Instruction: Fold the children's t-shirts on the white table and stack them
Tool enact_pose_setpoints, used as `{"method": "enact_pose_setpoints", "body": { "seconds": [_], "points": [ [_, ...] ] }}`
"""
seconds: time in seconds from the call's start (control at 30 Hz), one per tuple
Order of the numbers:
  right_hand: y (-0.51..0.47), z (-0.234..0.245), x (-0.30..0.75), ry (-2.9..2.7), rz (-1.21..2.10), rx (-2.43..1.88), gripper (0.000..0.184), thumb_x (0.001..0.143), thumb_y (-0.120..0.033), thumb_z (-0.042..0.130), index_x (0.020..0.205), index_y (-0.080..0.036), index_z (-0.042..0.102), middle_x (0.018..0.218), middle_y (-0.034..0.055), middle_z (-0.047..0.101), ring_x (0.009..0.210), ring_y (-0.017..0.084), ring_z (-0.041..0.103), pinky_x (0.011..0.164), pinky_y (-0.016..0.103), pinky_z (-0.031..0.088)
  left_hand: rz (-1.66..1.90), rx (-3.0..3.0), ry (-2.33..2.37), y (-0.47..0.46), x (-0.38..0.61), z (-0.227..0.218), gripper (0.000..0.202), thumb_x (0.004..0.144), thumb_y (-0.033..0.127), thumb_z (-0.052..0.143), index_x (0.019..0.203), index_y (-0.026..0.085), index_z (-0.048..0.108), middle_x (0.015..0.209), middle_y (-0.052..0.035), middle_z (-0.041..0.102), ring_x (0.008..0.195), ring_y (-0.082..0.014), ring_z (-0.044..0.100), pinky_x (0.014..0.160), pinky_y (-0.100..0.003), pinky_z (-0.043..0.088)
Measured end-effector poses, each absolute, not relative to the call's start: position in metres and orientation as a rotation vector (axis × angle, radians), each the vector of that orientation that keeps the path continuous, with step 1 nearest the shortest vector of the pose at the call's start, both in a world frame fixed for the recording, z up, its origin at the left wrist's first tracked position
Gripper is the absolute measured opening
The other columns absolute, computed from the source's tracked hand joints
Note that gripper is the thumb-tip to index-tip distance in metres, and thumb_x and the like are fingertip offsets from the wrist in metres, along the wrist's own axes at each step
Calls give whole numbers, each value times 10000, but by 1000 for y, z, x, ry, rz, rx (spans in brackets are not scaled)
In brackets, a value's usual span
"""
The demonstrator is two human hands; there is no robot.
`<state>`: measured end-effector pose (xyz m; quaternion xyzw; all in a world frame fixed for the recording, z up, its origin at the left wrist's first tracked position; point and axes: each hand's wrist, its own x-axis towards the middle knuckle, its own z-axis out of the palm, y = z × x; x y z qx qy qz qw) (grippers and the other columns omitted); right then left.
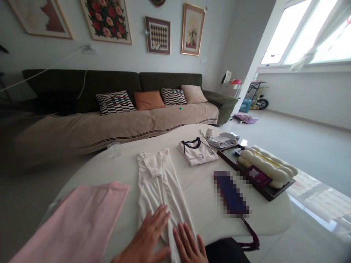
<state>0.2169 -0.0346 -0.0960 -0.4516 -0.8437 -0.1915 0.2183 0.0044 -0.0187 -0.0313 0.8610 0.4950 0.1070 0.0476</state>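
Note:
A white shirt (157, 182) lies folded into a long narrow strip down the middle of the white table (203, 190). My left hand (149, 237) rests flat on its near end, fingers stretched out. My right hand (189, 246) lies flat beside it on the shirt's right edge, fingers also spread. Neither hand holds anything. A pink garment (79, 223) is spread out to the left of the shirt. Farther back sits a folded white jersey with a dark collar (197, 150).
A dark tray (270, 191) with a cream wavy object (267, 166) stands at the table's right side. A blurred dark item (231, 195) lies near it. Crumpled packaging (223, 139) sits at the back. A long sofa with cushions (117, 113) runs behind the table.

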Motion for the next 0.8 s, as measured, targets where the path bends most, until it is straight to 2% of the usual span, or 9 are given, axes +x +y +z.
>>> {"method": "enact_pose_setpoints", "body": {
  "seconds": [0.07,0.17,0.27,0.37,0.47,0.57,0.67,0.8],
  "points": [
    [-35,-84,221,-2441,-569,-1172,579,765,-115,347,1315,-294,359,1296,-38,432,1108,149,506,781,279,449,206,2658,1648,-68,2,-60,769,783,237,537,1389,326,72,1411,-45,289,1270,-273,289,1002,-432,297],
    [-37,-67,224,-2561,-530,-1165,681,713,-34,330,1352,-264,283,1356,-14,351,1172,173,444,810,320,455,25,2499,1824,-99,6,-70,948,652,83,601,1371,386,62,1442,-31,190,1293,-313,218,1002,-501,263],
    [-41,-60,223,-2617,-414,-1197,718,715,8,317,1367,-283,233,1384,-1,315,1211,190,396,850,346,448,-41,2371,1824,-102,14,-45,1007,598,27,590,1370,382,49,1461,-16,64,1319,-308,112,1022,-522,213],
    [-45,-62,218,-2610,-342,-1193,715,734,18,314,1374,-282,209,1396,17,310,1221,186,381,872,324,445,-41,2324,1799,-102,19,-21,960,627,16,555,1366,393,71,1462,5,52,1326,-281,91,1031,-511,206],
    [-48,-61,214,-2595,-286,-1167,755,706,51,286,1376,-289,201,1394,9,322,1199,172,410,870,296,452,-20,2321,1811,-107,19,-19,927,647,4,523,1366,391,85,1461,11,65,1325,-270,100,1035,-500,215],
    [-49,-51,214,-2644,-105,-1160,769,691,40,282,1372,-310,206,1383,-17,345,1179,170,433,881,301,452,8,2375,1843,-116,15,-29,895,659,-54,428,1366,383,96,1453,14,106,1320,-248,142,1029,-478,248],
    [-53,-37,217,-2682,25,-1163,735,704,3,295,1347,-351,261,1352,-43,395,1158,166,454,882,311,453,39,2473,1843,-127,8,-40,890,644,-116,312,1361,380,129,1429,24,209,1293,-210,250,1004,-442,317],
    [-66,-18,222,-2711,71,-1149,645,728,-22,321,1280,-345,395,1288,-17,479,1110,156,494,869,287,451,257,2675,1760,-141,-6,-50,842,647,-115,266,1379,287,164,1376,20,349,1235,-153,364,956,-315,397]
  ]
}}
